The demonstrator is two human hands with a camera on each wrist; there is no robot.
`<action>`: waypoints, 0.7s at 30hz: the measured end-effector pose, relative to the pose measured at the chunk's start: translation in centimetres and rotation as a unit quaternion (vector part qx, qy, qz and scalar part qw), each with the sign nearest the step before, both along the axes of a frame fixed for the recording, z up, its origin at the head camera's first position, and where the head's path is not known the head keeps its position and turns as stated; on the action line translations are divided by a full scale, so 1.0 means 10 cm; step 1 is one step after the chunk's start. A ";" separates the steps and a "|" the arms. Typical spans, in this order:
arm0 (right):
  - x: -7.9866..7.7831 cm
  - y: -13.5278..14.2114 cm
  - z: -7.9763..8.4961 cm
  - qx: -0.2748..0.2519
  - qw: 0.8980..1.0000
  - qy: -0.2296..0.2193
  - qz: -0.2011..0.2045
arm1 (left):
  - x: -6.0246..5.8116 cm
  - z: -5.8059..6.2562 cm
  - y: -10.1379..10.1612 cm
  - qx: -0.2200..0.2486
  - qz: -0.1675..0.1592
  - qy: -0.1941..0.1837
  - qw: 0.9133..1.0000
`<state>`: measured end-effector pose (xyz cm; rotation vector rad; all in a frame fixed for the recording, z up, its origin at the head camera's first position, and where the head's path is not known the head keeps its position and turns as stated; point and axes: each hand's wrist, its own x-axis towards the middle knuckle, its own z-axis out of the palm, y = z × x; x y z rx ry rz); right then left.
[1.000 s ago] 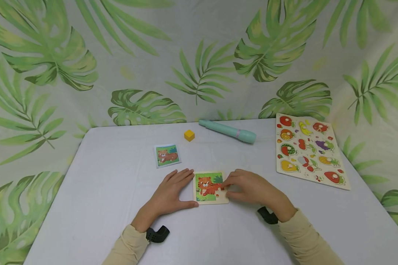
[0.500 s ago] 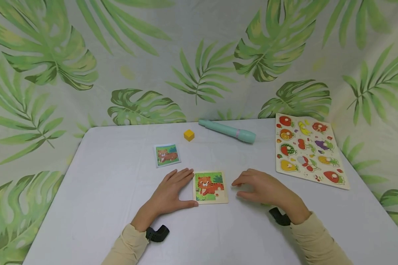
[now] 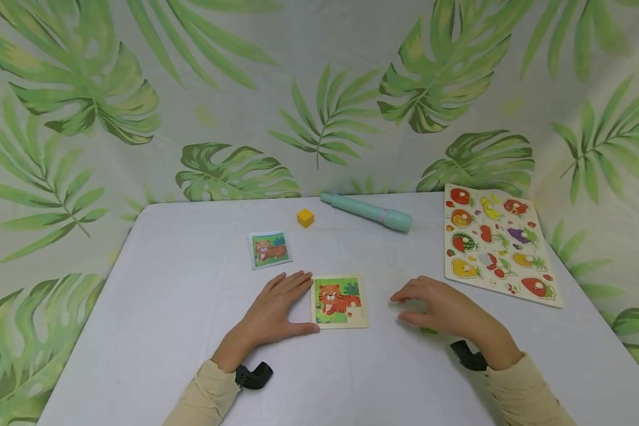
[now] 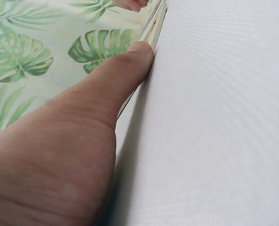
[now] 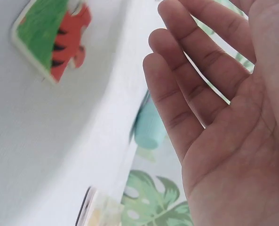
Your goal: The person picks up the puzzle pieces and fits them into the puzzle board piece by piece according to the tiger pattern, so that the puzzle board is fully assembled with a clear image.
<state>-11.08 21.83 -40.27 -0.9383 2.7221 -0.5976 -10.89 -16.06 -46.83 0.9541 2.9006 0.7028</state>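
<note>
A square wooden jigsaw (image 3: 332,299) with a tiger picture lies in front of the person in the head view. Its lower right corner shows bare wood. My left hand (image 3: 277,310) rests flat on the table with fingers spread, index finger and thumb tip at the jigsaw's left edge. To the right of the jigsaw, my right hand (image 3: 444,307) hovers with loosely bent fingers and nothing between them. A loose puzzle piece (image 5: 38,37), green and orange with black stripes, lies on the table below that hand. In the head view the hand mostly hides it.
Behind the jigsaw lies a small tiger picture card (image 3: 270,250). Farther back are a yellow cube (image 3: 305,218) and a teal stick-shaped object (image 3: 367,212) with a thicker end. A fruit peg puzzle board (image 3: 497,245) lies at the right, near the leaf-patterned backdrop (image 3: 319,118).
My right hand has left the jigsaw's right side and moved right, over the loose piece. A green piece now shows along the jigsaw's lower edge. The left hand stays put.
</note>
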 end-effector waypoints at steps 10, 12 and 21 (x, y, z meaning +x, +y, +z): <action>0.04 0.19 -0.04 -0.003 1.000 -0.010 -0.002 | 0.00 0.02 0.01 0.005 -0.001 -0.003 1.000; 0.05 0.22 -0.04 -0.002 1.000 -0.008 -0.002 | 0.00 0.02 0.00 0.004 -0.001 -0.003 1.000; 0.11 0.36 -0.05 0.004 1.000 -0.012 -0.012 | 0.00 0.01 0.01 -0.004 0.002 -0.007 1.000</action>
